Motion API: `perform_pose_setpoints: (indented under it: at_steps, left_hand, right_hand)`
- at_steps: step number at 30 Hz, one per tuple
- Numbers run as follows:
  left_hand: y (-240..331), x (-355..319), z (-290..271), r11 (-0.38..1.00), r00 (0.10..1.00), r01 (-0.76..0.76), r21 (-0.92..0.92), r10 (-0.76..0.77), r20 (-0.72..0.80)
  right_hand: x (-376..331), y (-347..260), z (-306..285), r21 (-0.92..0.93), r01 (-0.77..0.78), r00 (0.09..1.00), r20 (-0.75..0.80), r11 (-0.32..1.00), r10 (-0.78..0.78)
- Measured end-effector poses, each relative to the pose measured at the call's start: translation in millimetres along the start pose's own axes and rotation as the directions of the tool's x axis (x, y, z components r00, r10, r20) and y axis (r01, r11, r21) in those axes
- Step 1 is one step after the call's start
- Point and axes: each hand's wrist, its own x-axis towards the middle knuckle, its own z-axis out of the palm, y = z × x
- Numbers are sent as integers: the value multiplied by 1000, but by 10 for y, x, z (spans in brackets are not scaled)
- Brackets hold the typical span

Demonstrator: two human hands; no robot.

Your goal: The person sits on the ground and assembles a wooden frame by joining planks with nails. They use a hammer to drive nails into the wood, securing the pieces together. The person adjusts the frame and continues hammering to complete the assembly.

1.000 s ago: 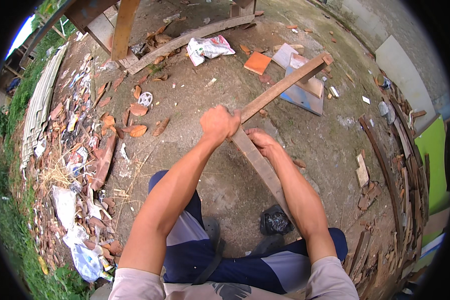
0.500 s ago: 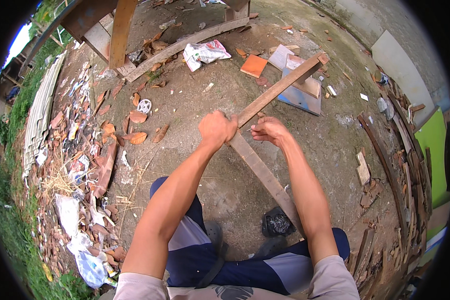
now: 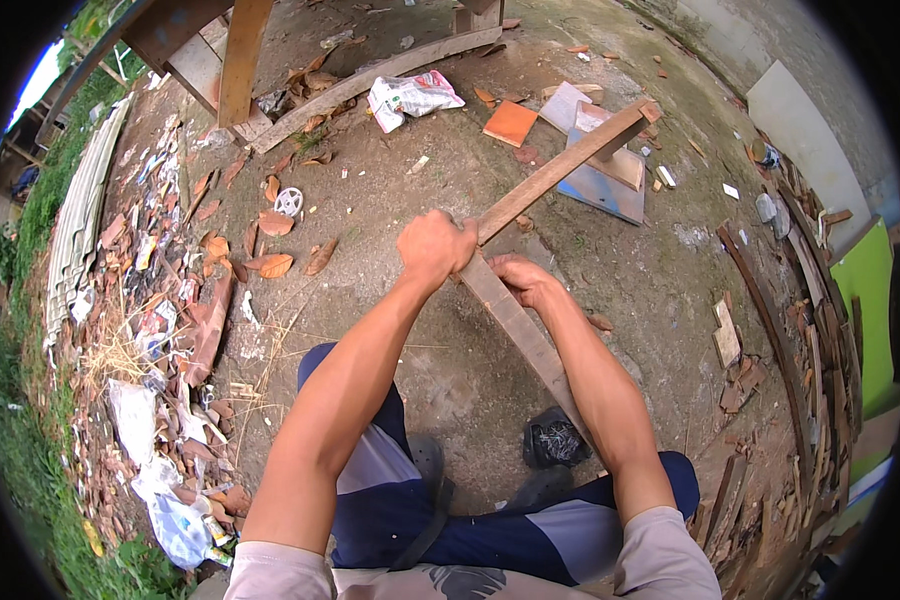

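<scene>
- Far left of the hands: a strip of rubble (image 3: 185, 300) with broken tiles, dry straw and crumpled plastic bags, beside grass at the picture's edge.
- Up and left of the left hand: a small white round object (image 3: 289, 201) on the bare ground, among dry brown leaves (image 3: 275, 265).
- Left hand (image 3: 435, 247): clenched in a fist round the near end of a long wooden slat (image 3: 560, 172), knuckles up, forearm stretched out from the lower edge.
- Long wooden slat: slanted up and to the right away from the left hand, far end over a grey-blue panel (image 3: 600, 188) lying flat on the ground.
- Second wooden board (image 3: 520, 330): running from just under the two hands down toward the person's right knee, meeting the slat at the hands.
- Right hand (image 3: 523, 281): just right of and below the left hand, fingers curled over the upper end of the second board, grasping it.
- Below the right hand, beside the board's lower end: a small dark bag of nails (image 3: 555, 440) on the ground.
- Above the hands: a white printed sack (image 3: 410, 97) and an orange square tile (image 3: 511, 122).
- Far right of the hands: stacked wood offcuts (image 3: 805, 330) and a bright green sheet (image 3: 865, 300).
</scene>
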Motion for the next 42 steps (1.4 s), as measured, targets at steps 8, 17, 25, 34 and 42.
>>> perform_pose_setpoints:
  at_steps: [8,17,25,34,42]
  left_hand:
    - [-3,14,0,999,1000,28,14,-29,8]
    - [21,44,40,997,999,39,59,-41,25]
    - [23,20,27,996,999,14,84,-11,-33]
    - [-9,26,54,993,997,18,112,-10,-73]
    - [18,4,34,993,997,37,110,-29,-72]
  right_hand:
    - [22,25,47,-16,65,997,-40,998,-66]
    - [-302,-327,-169,213,312,950,-86,926,-300]
    - [-559,-814,51,-322,226,915,-254,919,-314]
    - [-85,-76,183,-170,18,981,-188,985,-50]
    - [66,3,110,-113,22,985,-169,993,-41]
